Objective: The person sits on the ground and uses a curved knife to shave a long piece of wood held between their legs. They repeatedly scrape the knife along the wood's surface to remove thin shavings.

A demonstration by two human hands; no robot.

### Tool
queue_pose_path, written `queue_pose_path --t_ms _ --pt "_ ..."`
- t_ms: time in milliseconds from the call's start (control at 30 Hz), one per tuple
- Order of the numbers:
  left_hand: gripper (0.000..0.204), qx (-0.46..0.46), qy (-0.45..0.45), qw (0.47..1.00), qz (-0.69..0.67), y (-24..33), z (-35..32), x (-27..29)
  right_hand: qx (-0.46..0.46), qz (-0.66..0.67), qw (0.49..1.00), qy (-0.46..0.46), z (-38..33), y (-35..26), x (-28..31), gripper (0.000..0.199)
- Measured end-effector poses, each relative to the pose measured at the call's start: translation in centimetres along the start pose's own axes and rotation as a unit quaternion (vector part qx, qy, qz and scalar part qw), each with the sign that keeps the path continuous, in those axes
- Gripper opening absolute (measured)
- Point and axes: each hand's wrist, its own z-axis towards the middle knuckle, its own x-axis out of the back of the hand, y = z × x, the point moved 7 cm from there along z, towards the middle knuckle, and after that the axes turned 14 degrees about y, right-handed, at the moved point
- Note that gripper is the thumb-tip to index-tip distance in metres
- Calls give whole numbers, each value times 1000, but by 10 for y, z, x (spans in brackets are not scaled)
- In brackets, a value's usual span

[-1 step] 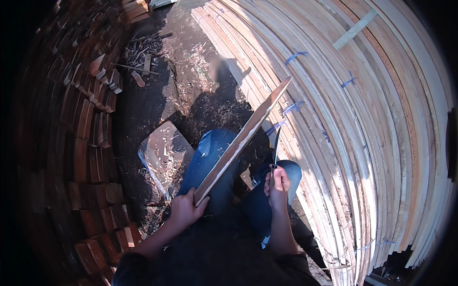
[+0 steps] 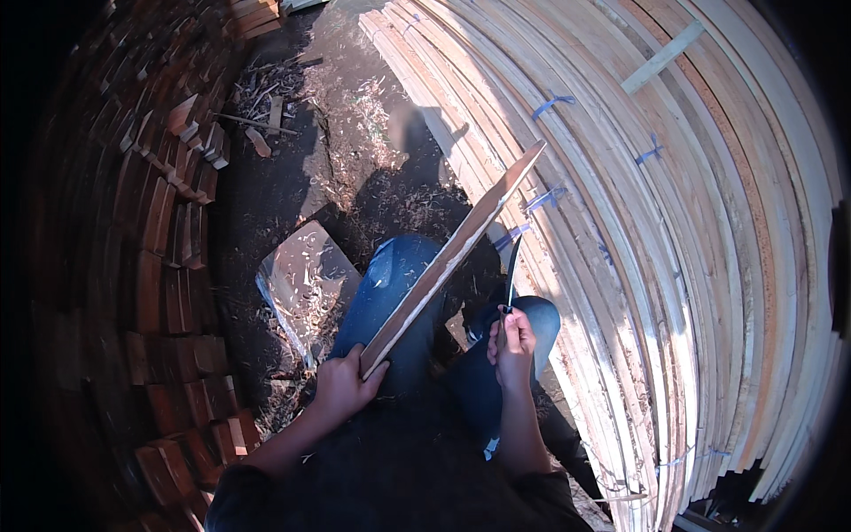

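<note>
Mid-frame, the plank slanted to upper right from my left grip, closed round its lower end; my right grip clasped the knife, probably by its handle, apart at right.

Can't read any text here, tbh. No letters, numbers, labels or signs I can make out on the board, the knife, the long planks or their blue ties. The wood pile on the left gets too dark and blurry to tell.
</note>
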Motion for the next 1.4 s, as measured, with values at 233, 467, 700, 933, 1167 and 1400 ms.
queue_pose_path --t_ms 233,467,700,933,1167,1400 --pt "47 -17 18 1000 18 5 -2 5 -59 66 995 -40 -36 27 -9 25" --pt "46 10 -7 1000 5 8 -2 6 -60 49 994 -79 -53 27 -4 23" --pt "31 84 -57 980 -172 -10 -5 1 -59 67 994 -64 -59 23 8 22" --pt "35 49 -12 986 -157 1 5 23 -48 83 995 -23 -60 16 15 24" --pt "35 22 11 986 -163 5 9 14 142 -39 989 -22 -39 -23 11 32" --pt "33 24 -51 989 -135 7 12 11 372 -268 888 22 1 -107 -25 17"
